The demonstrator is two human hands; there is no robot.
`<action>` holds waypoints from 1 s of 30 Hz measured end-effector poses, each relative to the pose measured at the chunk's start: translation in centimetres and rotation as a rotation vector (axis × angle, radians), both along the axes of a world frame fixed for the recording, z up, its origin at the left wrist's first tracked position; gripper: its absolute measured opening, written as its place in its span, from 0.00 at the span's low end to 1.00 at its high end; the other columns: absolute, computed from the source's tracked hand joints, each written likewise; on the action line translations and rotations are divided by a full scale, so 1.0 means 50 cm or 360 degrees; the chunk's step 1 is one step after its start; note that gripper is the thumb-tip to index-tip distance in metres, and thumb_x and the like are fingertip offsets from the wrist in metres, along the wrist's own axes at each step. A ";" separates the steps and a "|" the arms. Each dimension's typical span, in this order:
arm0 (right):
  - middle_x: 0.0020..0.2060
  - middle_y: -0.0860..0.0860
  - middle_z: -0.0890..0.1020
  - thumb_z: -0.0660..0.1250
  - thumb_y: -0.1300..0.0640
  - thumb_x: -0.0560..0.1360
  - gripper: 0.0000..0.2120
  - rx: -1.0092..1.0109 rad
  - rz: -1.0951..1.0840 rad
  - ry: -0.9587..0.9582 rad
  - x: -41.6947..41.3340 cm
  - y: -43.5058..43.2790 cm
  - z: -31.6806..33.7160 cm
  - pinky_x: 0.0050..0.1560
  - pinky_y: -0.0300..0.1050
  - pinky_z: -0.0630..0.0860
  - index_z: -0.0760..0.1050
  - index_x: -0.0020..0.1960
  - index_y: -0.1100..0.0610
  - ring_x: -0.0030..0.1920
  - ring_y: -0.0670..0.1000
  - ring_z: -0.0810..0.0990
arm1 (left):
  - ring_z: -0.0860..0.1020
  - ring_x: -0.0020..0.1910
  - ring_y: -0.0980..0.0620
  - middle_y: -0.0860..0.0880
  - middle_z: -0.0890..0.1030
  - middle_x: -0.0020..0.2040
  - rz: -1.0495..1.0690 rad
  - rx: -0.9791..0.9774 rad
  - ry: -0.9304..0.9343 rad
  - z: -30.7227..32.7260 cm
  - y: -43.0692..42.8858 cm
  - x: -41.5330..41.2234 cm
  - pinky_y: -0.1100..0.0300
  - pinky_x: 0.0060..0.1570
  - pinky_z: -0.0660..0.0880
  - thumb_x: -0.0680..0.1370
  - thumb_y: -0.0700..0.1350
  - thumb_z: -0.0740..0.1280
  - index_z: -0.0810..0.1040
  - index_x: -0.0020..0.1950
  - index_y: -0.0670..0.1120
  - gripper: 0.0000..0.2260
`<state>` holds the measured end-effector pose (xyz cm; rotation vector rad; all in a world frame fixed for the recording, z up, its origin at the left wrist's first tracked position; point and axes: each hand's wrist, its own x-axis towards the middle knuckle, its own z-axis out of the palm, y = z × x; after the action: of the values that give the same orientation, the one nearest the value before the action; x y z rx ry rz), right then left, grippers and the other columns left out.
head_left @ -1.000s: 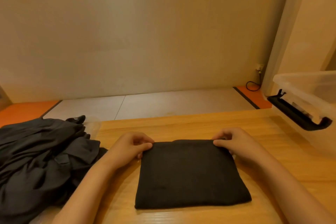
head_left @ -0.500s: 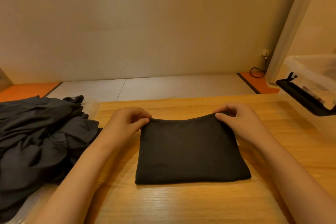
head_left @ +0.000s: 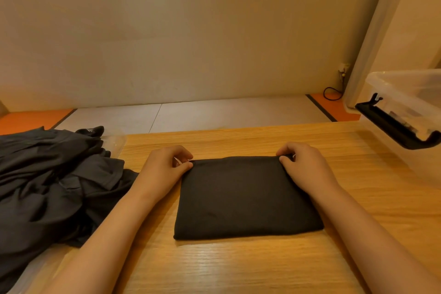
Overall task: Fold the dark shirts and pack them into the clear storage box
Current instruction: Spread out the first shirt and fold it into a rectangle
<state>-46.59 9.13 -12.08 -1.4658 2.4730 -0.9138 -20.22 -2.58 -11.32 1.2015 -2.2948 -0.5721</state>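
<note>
A dark shirt (head_left: 245,198), folded into a neat square, lies flat on the wooden table (head_left: 238,267) in front of me. My left hand (head_left: 164,167) pinches its far left corner between thumb and curled fingers. My right hand (head_left: 305,164) pinches the far right corner the same way. The clear storage box (head_left: 410,88) with a black latch handle (head_left: 393,126) stands at the table's right edge. What lies inside the box is blurred.
A heap of unfolded dark shirts (head_left: 47,179) fills the left side, resting on a clear plastic lid or tray (head_left: 117,143). Beyond the table are a pale floor, orange strips and a black cable (head_left: 331,94) by the wall.
The far edge of the folded shirt was lifted slightly half a second ago and now lies flat again. Both hands keep their pinch on the corners.
</note>
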 end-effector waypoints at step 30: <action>0.76 0.46 0.59 0.51 0.49 0.83 0.23 0.0054 0.0627 0.0446 0.169 0.039 0.036 0.73 0.41 0.46 0.57 0.77 0.51 0.77 0.47 0.51 | 0.43 0.78 0.55 0.50 0.43 0.80 -0.0067 -0.0250 -0.0593 0.014 0.157 -0.084 0.59 0.75 0.41 0.84 0.53 0.48 0.43 0.79 0.48 0.27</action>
<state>-38.13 11.10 -10.26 -2.0902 2.2213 -0.6230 -24.44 5.27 -10.62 1.2702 -2.6201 -0.1854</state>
